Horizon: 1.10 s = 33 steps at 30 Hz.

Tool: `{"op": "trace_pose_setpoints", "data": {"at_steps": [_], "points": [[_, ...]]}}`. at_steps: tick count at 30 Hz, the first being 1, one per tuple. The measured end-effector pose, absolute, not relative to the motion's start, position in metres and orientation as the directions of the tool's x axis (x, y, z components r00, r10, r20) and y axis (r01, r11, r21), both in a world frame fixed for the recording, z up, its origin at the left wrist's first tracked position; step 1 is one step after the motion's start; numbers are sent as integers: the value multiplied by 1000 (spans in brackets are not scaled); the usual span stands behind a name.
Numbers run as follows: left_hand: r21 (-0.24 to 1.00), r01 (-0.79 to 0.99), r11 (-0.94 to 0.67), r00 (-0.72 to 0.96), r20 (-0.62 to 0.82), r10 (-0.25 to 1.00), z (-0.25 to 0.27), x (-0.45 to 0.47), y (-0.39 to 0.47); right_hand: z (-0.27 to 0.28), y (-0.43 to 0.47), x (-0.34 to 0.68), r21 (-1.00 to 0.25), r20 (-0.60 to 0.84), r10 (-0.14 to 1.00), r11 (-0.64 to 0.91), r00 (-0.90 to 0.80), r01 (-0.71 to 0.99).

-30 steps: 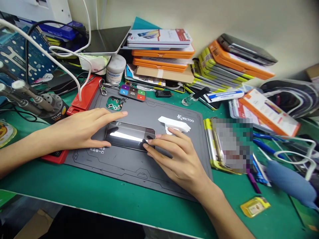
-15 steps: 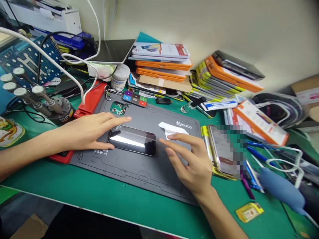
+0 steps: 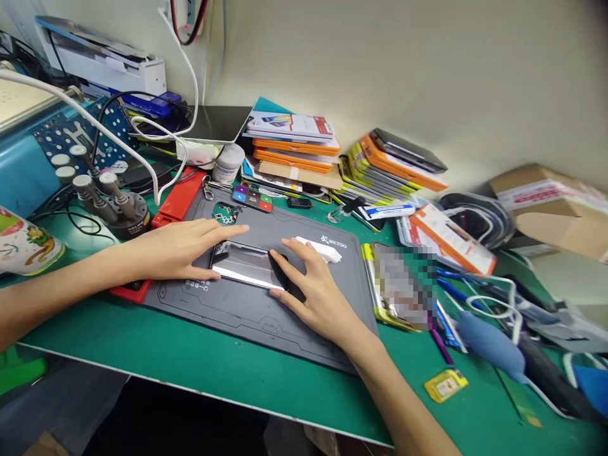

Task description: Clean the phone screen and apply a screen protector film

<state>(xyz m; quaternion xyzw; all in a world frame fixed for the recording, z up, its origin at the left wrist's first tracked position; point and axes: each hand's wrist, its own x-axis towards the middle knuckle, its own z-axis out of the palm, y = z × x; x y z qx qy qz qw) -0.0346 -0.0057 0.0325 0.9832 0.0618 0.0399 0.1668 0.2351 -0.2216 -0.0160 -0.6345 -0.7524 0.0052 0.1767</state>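
Observation:
A dark, glossy smartphone point(image 3: 247, 261) lies screen up on the grey work mat point(image 3: 313, 339). My left hand point(image 3: 183, 250) spans the phone's left end, thumb near the lower edge and index finger stretched past the upper edge. Over the right end is my right hand point(image 3: 313, 285), fingers spread, with thumb and index tips at the phone's surface; part of that end is hidden beneath it. How firmly either hand touches the phone I cannot tell. Behind the right hand lies a crumpled white paper point(image 3: 327, 251).
Screwdrivers in a round black holder point(image 3: 126, 215) stand at left beside a patterned cup point(image 3: 28, 247). Stacked boxes point(image 3: 294, 149) line the wall. A pixelated phone point(image 3: 403, 285), a blue blower point(image 3: 491, 345) and a yellow packet point(image 3: 446, 385) lie at right.
My right hand has moved left from beside the phone onto its right end. My left hand keeps its place at the left end. The camera view has shifted.

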Motion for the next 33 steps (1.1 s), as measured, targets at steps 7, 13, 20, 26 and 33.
{"op": "trace_pose_setpoints", "data": {"at_steps": [7, 13, 20, 26, 33], "points": [[332, 93, -939, 988, 86, 128, 31, -35, -5, -15, -223, 237, -200, 348, 914, 289, -208, 936], [319, 57, -946, 991, 94, 92, 33, -37, -8, -18, -223, 237, -119, 497, 815, 404, -298, 907], [316, 80, -945, 993, 61, 104, 37, -38, -9, -10, -224, 230, -21, 584, 733, 443, -349, 896], [331, 86, -940, 992, 64, 113, 38, -37, -9, -6, -227, 227, 8, 608, 700, 465, -373, 885], [342, 107, -934, 990, 52, 132, 39, -36, -9, -6, -231, 231, -134, 630, 712, 494, -311, 859]]}}
